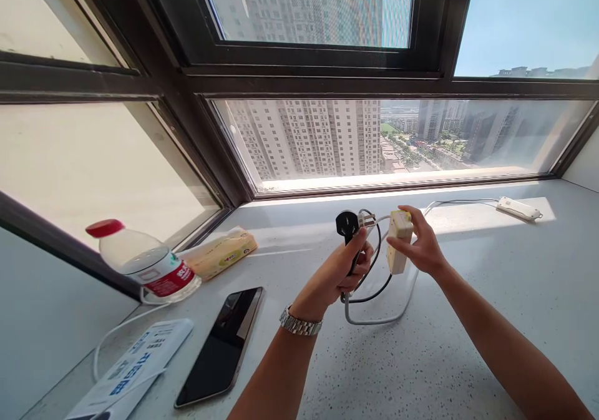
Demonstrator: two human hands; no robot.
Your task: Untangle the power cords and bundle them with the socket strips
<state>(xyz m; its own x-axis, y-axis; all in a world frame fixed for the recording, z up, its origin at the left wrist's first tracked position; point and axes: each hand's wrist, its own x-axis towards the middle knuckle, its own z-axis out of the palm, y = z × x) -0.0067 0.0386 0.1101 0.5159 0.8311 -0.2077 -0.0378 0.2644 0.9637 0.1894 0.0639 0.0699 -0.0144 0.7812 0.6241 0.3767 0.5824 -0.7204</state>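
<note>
Black plug (pixel 347 225) held up in left hand (pixel 339 276), yellow socket box (pixel 399 241) pinched in right hand (pixel 420 243), both above table (pixel 468 320).
Could miss the holes if tilted; looped cords (pixel 374 307) could snag; fingers near prongs could get pinched.

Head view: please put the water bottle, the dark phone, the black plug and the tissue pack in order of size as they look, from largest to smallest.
1. dark phone
2. water bottle, close to the phone in looks; both lie near the camera, so this order is unsure
3. tissue pack
4. black plug, held in the left hand
</note>
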